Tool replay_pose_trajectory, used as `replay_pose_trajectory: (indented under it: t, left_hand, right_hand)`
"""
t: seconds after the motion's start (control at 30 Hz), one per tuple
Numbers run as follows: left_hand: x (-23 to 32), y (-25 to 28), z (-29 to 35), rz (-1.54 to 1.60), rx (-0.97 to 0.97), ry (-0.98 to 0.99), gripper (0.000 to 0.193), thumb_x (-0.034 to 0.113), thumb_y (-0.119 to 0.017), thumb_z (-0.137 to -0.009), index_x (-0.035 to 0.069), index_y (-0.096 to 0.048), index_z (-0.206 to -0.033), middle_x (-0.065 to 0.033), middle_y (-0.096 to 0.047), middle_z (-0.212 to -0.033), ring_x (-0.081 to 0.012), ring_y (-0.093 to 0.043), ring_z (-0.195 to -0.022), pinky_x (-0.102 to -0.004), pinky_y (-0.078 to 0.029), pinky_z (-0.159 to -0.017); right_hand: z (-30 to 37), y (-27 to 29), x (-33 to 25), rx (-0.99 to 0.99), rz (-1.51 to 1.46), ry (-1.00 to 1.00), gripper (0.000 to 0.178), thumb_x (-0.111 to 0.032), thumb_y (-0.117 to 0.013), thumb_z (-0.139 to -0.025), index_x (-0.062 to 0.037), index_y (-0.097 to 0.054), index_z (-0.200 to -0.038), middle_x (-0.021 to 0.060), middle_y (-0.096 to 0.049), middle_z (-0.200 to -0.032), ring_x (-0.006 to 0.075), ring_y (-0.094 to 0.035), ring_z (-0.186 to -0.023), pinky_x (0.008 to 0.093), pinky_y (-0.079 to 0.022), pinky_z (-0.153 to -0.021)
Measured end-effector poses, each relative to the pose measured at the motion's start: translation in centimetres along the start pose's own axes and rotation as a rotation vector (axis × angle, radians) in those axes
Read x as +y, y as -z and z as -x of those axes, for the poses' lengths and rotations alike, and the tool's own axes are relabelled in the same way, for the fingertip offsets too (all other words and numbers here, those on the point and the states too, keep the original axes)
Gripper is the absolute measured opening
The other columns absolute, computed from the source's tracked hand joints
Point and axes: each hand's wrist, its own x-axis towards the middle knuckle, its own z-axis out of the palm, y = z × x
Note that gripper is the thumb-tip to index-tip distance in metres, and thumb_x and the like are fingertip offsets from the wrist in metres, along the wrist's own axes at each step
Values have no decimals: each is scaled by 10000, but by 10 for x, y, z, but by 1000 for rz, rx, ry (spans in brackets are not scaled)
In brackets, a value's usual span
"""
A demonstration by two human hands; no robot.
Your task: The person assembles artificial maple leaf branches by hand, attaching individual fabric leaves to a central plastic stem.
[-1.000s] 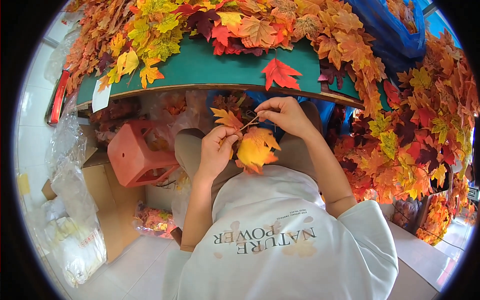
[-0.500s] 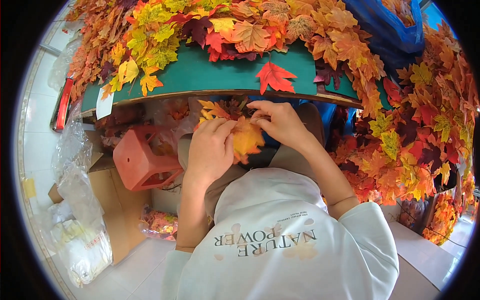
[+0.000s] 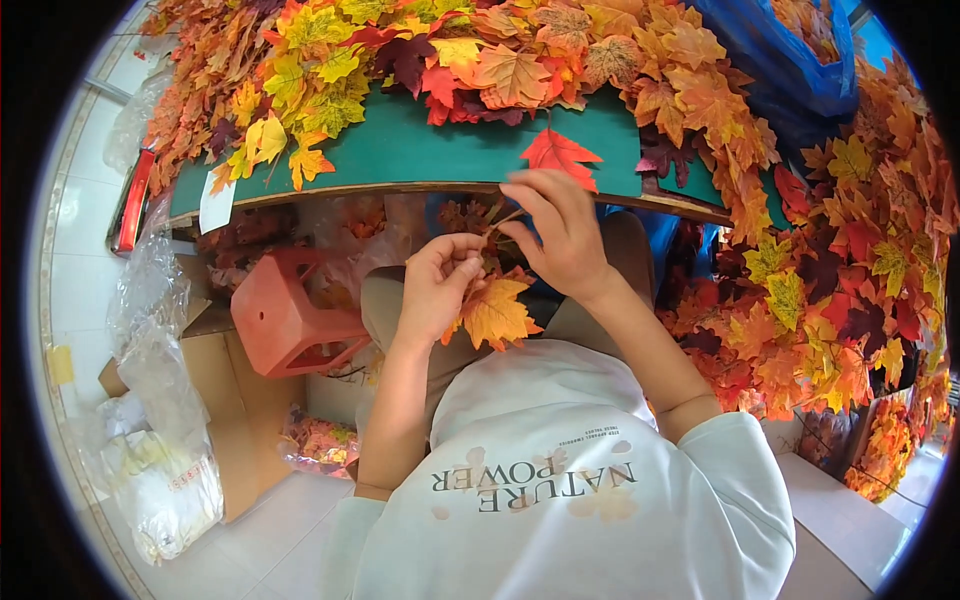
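Observation:
My left hand (image 3: 443,283) is closed in a pinch on the stems of a small bunch of artificial maple leaves (image 3: 497,314), orange-yellow, hanging below its fingers over my lap. Thumb and forefinger of my right hand (image 3: 562,238) close around the thin brownish stem end (image 3: 503,219) that sticks up from the left hand. Just beyond the right hand, a single red maple leaf (image 3: 558,152) lies at the green table's edge, partly covered by the fingers. Exactly how the stems sit inside the fingers is hidden.
Heaps of yellow, red and orange leaves cover the green table (image 3: 440,150). More leaves pile at the right (image 3: 800,310), below a blue plastic bag (image 3: 800,75). At the left are a red stool (image 3: 285,315), a cardboard box (image 3: 235,420) and clear plastic bags (image 3: 165,490).
My left hand has turned and lowered the leaves, which now hang more visibly. My right hand has moved slightly up, toward the red leaf, and a length of stem shows between the hands.

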Motion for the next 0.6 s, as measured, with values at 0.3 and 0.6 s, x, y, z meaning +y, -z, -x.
replay_pose_trajectory:
  t: [0.3, 0.6]
  left_hand:
    - [-27, 20, -9, 537, 205, -64, 153, -19, -455, -911, -32, -539, -1038, -33, -527, -825, -79, -522, -691, -211, -526, -655]
    - [-47, 61, -17, 773, 431, -84, 100, 34, -493, -914, 3, -507, -1008, -57, -541, -851, -138, -573, -773, -371, -563, -755]
  right_hand:
    - [48, -48, -39, -266, -237, -189, 526, 68, -647, -653, -53, -534, -1153, 125, -553, -1095, 286, -587, -938, 313, -498, -772]
    - [67, -46, 1, -177, -447, -463, 314, 125, -576, -669, -36, -684, -915, 90, -653, -891, 174, -626, -753, 251, -496, -665]
